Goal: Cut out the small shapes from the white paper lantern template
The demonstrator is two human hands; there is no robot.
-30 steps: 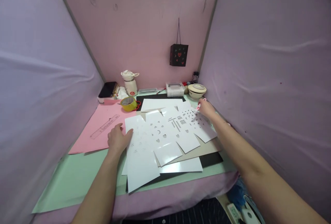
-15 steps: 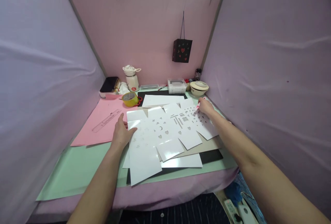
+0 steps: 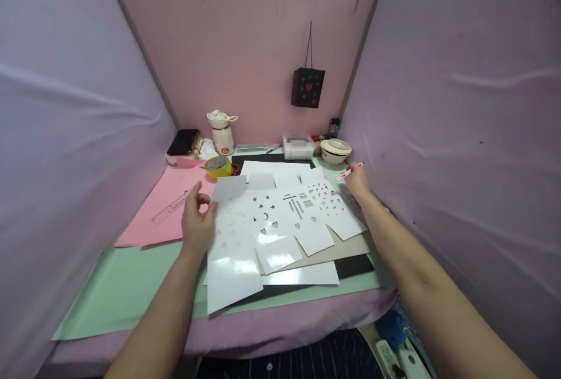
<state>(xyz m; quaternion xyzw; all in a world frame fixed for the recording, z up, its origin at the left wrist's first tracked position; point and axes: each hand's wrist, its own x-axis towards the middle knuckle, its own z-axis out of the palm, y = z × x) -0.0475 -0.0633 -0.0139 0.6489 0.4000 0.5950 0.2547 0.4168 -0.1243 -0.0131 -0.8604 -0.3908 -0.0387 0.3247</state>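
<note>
Now, on my feed, the right hand point(image 3: 357, 183) has drawn back from the cut-outs and holds a pink-and-white tool point(image 3: 345, 174) clear of the white sheet point(image 3: 281, 235), beside its far right corner. I read this as a break in tool contact. The sheet lies mid-table, overlapping a beige board point(image 3: 316, 258); its left edge appears raised since the last view. The left hand point(image 3: 198, 216) has its thumb at that edge; I cannot tell whether the fingers grip beneath. Obstructions: I note a ruler point(image 3: 169, 208) on pink paper point(image 3: 144, 224) just beside the left hand, a tape roll point(image 3: 226, 170) beyond it, and a lidded bowl point(image 3: 335, 152) past the right hand.
</note>
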